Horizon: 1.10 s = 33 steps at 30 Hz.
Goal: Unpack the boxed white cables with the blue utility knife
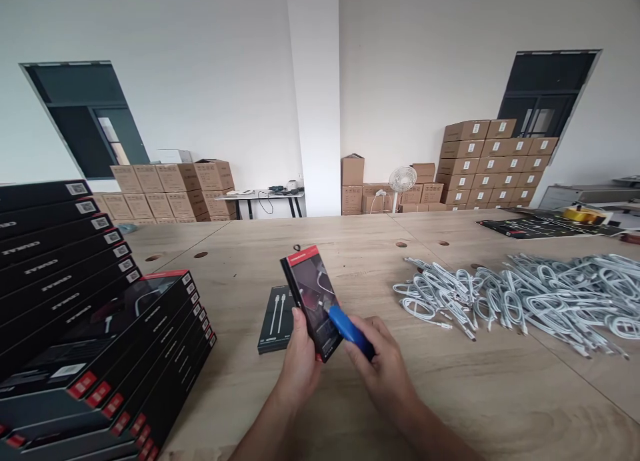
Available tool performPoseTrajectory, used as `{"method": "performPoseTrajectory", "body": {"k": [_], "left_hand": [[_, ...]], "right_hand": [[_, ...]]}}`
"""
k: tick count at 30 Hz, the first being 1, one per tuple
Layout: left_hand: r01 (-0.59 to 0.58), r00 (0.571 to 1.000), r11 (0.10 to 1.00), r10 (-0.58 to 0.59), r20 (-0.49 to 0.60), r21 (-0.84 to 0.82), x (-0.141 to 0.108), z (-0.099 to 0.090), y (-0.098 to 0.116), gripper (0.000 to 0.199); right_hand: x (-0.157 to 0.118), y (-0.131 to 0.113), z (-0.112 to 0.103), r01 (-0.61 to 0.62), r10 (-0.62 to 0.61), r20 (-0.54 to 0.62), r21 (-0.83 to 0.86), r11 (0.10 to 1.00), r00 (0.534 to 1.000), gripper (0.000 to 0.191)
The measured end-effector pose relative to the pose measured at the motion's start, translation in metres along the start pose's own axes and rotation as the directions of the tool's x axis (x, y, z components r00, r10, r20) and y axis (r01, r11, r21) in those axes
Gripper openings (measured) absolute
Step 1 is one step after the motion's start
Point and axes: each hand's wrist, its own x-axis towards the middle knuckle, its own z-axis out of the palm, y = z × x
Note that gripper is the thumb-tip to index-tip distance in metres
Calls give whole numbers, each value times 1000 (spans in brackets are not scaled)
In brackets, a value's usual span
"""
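Indoors, the left hand [301, 354] pinches a slim, glossy rectangular box [315, 301]; the right hand [383, 357] grips a smooth blue tool [353, 332] against its right side.

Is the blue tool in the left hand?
No, the right hand holds the blue tool, while the left hand grips a black box with a red top edge.

Held retail box [311, 301]: black, red top band, white cable picture. Handheld tool [351, 333]: bright blue. Coiled cables [500, 294], right: pale grey-white. Worktop [240, 394]: light tan, wood-grain pattern. Stacked boxes [165, 334], lower left: black, red patches, white lettering.
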Motion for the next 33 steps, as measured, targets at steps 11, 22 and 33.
{"method": "performPoseTrajectory", "body": {"k": [11,22,33], "left_hand": [[285,954,954,-292,70,92,-10,6,1,60],[448,863,871,-480,156,201,-10,-2,3,69],[414,890,882,-444,106,223,0,-25,29,73]], "right_hand": [[12,16,-23,5,-28,-188,-117,993,982,33],[17,26,-38,-105,65,-233,-162,981,970,40],[21,28,-57,170,-152,90,-258,951,984,30]]}}
